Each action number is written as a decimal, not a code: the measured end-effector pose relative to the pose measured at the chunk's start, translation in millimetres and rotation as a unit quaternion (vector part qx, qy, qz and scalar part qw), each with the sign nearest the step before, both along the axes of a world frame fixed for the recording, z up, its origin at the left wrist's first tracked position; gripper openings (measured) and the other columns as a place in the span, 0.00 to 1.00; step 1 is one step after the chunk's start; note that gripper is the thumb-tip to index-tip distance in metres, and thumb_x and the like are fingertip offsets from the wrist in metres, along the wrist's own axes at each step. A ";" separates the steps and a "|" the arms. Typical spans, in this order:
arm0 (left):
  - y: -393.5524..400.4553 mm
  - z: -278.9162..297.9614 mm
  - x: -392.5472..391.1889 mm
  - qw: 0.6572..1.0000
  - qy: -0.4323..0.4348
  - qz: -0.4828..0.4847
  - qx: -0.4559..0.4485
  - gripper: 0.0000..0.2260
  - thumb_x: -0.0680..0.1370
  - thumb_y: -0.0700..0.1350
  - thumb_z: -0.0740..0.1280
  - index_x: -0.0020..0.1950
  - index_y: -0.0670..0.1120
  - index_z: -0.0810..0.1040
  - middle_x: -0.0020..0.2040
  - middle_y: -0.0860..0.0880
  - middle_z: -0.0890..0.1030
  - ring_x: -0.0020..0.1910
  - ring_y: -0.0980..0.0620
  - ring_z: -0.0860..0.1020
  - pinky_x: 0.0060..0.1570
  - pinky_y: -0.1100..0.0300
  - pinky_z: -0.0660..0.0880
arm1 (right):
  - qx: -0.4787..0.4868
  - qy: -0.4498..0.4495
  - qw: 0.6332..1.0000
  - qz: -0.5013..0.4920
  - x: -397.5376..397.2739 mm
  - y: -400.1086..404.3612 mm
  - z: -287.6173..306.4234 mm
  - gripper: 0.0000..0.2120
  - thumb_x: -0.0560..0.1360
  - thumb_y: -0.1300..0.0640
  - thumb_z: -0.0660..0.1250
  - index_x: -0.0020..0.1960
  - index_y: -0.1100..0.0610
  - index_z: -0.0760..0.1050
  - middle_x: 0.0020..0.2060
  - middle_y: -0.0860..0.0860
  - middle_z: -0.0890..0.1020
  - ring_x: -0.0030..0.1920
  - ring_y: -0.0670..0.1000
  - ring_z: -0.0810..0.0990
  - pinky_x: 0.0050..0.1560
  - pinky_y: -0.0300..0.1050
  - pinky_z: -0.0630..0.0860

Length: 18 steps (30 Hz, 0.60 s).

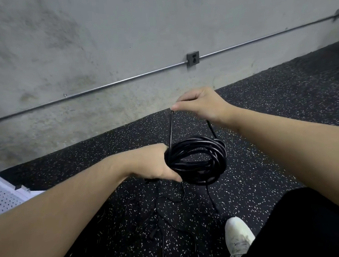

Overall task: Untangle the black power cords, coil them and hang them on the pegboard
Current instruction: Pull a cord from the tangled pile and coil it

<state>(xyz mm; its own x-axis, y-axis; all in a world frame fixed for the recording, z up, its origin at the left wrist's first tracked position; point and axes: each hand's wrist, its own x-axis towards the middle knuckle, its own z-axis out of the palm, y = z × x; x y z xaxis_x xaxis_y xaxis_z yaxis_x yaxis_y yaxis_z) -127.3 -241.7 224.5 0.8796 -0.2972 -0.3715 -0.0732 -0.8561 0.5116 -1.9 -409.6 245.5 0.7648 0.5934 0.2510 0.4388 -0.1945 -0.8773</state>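
One coil (197,160) of black cord is mostly wound in the head view: the left hand (157,165) grips its bundled loops, while the right hand (201,104) pinches a raised loop of free cord above it. More thin cords (160,215) lie loose on the speckled floor (284,120) below. Hanging is not yet done; the white pegboard (1,196) sits at the left edge.

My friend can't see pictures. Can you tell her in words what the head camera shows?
A person's left hand grips a coil of black power cord, while the right hand pinches a loop of it lifted above the coil. More thin black cords lie tangled on the speckled floor, and a white pegboard shows at the left edge.
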 end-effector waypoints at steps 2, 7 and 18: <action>-0.9 8.3 -1.1 0.998 -0.052 0.016 -0.028 0.09 0.75 0.50 0.77 0.53 0.49 0.84 0.46 0.54 0.86 0.47 0.58 0.83 0.53 0.64 0.78 | -0.022 0.013 1.000 -0.012 8.1 -9.8 -9.1 0.09 0.74 0.49 0.76 0.47 0.55 0.87 0.43 0.54 0.87 0.40 0.45 0.80 0.46 0.41 0.75; 7.6 24.1 -3.9 0.974 -0.164 0.120 -0.104 0.12 0.73 0.49 0.78 0.52 0.58 0.79 0.38 0.63 0.83 0.39 0.69 0.80 0.46 0.70 0.74 | -0.147 -0.019 0.986 0.079 9.4 -19.8 -40.4 0.09 0.82 0.61 0.65 0.55 0.65 0.81 0.43 0.52 0.83 0.41 0.41 0.81 0.51 0.41 0.80; 43.4 8.0 20.4 0.887 -0.314 0.333 -0.066 0.27 0.79 0.65 0.64 0.73 0.53 0.67 0.57 0.57 0.80 0.57 0.50 0.80 0.62 0.49 0.76 | -0.284 -0.070 0.948 0.128 -21.7 8.2 -37.3 0.16 0.85 0.43 0.57 0.56 0.51 0.79 0.35 0.43 0.81 0.35 0.47 0.79 0.42 0.39 0.74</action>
<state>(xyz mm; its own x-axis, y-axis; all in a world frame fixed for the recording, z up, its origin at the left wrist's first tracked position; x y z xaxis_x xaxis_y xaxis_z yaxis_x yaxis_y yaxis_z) -106.9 -198.3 232.5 0.8974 0.3619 0.2522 0.1211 -0.7519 0.6481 -23.6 -401.4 208.2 0.5601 0.8250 -0.0755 0.6398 -0.4887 -0.5932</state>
